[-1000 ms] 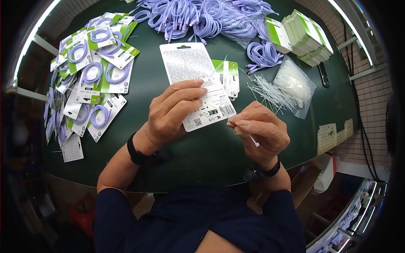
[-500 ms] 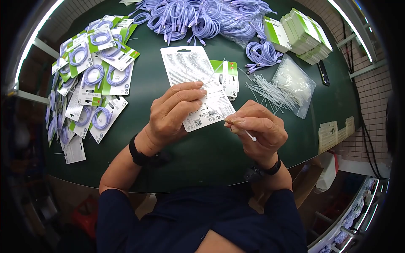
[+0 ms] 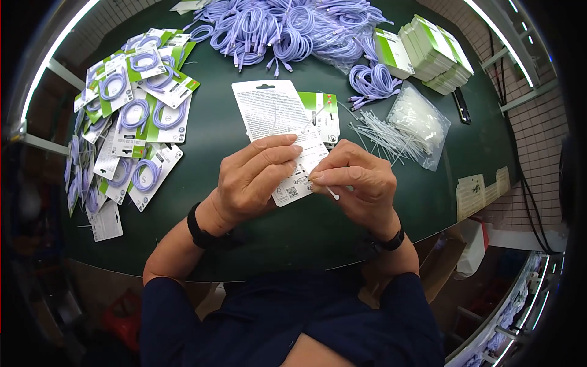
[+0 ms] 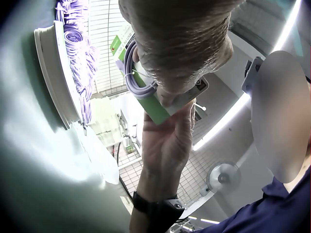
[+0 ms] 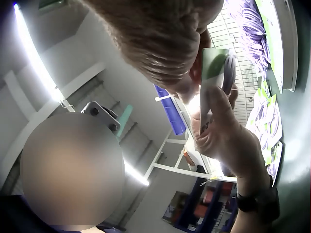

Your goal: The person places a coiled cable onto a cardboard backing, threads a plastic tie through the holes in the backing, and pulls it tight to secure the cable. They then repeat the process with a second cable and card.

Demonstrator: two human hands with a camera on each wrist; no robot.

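Note:
My left hand (image 3: 254, 177) grips a printed white packaging card (image 3: 269, 107), its text side up and fingers across the lower part. Under the card, a coiled lilac cable (image 4: 130, 73) shows against the green front in the left wrist view. Thin white strands poke out of the card's text face. My right hand (image 3: 358, 180) pinches a white cable tie (image 3: 334, 194) between thumb and fingers at the card's lower right edge. The tie's head sticks out below those fingers; its tail is mostly hidden by the hand.
Carded cables (image 3: 134, 113) lie heaped at the left. Loose lilac cables (image 3: 263, 30) pile up at the back. Loose cable ties (image 3: 385, 137) spill beside a clear bag (image 3: 419, 122) on the right, near stacked cards (image 3: 428, 46). Another green-white card (image 3: 327, 113) lies behind the held one.
My right hand has moved left with the cable tie, onto the lower right part of the card. The card has shifted slightly down and stays in my left hand.

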